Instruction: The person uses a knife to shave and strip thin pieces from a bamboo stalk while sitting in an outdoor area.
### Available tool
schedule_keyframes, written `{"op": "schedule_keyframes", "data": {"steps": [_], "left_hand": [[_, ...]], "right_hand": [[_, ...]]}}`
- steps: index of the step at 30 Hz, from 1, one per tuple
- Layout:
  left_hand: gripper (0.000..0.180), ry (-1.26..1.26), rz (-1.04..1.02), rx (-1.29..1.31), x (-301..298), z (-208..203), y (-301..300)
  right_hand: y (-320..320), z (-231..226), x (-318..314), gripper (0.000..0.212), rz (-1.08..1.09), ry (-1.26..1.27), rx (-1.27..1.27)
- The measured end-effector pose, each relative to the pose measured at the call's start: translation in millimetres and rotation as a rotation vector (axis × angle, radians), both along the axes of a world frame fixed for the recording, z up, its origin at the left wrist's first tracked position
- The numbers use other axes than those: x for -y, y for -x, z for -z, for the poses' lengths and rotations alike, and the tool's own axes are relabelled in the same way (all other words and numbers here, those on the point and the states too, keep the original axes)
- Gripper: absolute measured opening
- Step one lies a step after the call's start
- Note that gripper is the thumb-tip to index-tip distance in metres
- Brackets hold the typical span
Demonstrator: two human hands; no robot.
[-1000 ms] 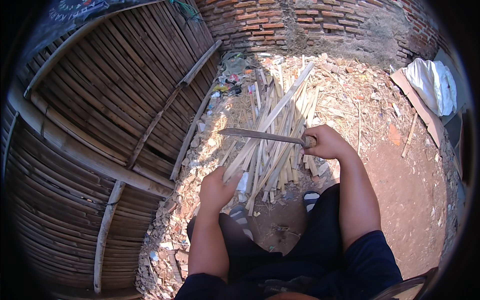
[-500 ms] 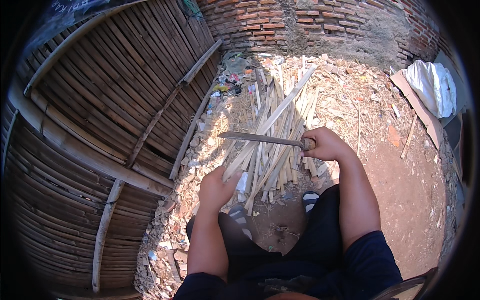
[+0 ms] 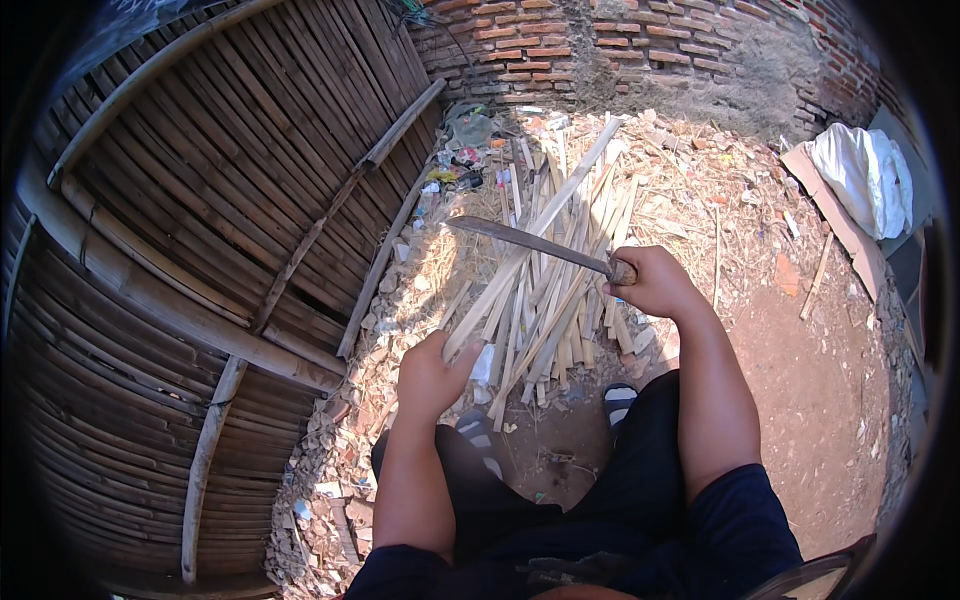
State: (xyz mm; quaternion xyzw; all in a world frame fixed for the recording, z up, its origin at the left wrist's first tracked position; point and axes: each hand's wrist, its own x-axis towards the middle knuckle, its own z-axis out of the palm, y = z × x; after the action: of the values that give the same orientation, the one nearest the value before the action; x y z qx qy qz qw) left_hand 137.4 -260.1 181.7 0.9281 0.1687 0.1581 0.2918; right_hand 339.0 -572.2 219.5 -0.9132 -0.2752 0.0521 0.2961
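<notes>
My right hand point(image 3: 655, 282) is closed round the wooden handle of a machete point(image 3: 530, 242). Its long blade points left and slants up a little, crossing in view over a pale bamboo strip point(image 3: 570, 195). My left hand point(image 3: 432, 375) grips the near end of that strip, which runs away from me to the upper right. Under it lies a pile of split bamboo strips point(image 3: 545, 340), loosely heaped on the ground in front of my feet. Whether the blade touches the strip I cannot tell.
A bamboo slat wall point(image 3: 230, 170) stands close on my left. At the back rises a brick wall point(image 3: 660, 40). Rubble and litter point(image 3: 330, 490) cover the ground along the slats. A white sack point(image 3: 860, 175) lies at the far right beside a flat brown board point(image 3: 835, 215).
The machete's tip has swung up and away, so the blade now slants more. The far end of the bamboo strip has shifted slightly left; my left hand keeps its grip.
</notes>
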Motion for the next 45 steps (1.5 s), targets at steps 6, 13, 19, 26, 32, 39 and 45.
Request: {"op": "schedule_keyframes", "data": {"steps": [6,13,19,26,32,39,45], "left_hand": [[0.043,0.032,0.001,0.011,0.6,-2.1,2.8],[0.043,0.008,-0.009,-0.035,0.6,-2.9,0.7],[0.043,0.004,0.006,0.014,-1.2,2.4,1.2],[0.042,0.01,0.009,0.029,-1.9,-1.9,1.1],[0.045,0.079,0.012,0.086,2.1,-2.0,3.2],[0.04,0.006,0.011,0.086,-0.8,1.8,3.1],[0.044,0.07,-0.016,0.03,2.8,-7.3,4.0]], "right_hand": [[-5.5,6.4,0.5,0.041,-0.019,-0.065,-0.017],[-15.9,10.4,11.1,0.04,0.226,-0.13,0.052],[2.3,-0.1,-1.4,0.042,-0.137,0.059,0.017],[-19.4,11.3,8.8,0.038,0.269,-0.183,0.063],[0.5,-2.4,4.9,0.04,0.078,-0.113,0.049],[-4.1,-2.1,3.5,0.038,0.012,-0.032,0.013],[-7.1,2.7,8.2,0.037,0.205,-0.175,0.089]]}}
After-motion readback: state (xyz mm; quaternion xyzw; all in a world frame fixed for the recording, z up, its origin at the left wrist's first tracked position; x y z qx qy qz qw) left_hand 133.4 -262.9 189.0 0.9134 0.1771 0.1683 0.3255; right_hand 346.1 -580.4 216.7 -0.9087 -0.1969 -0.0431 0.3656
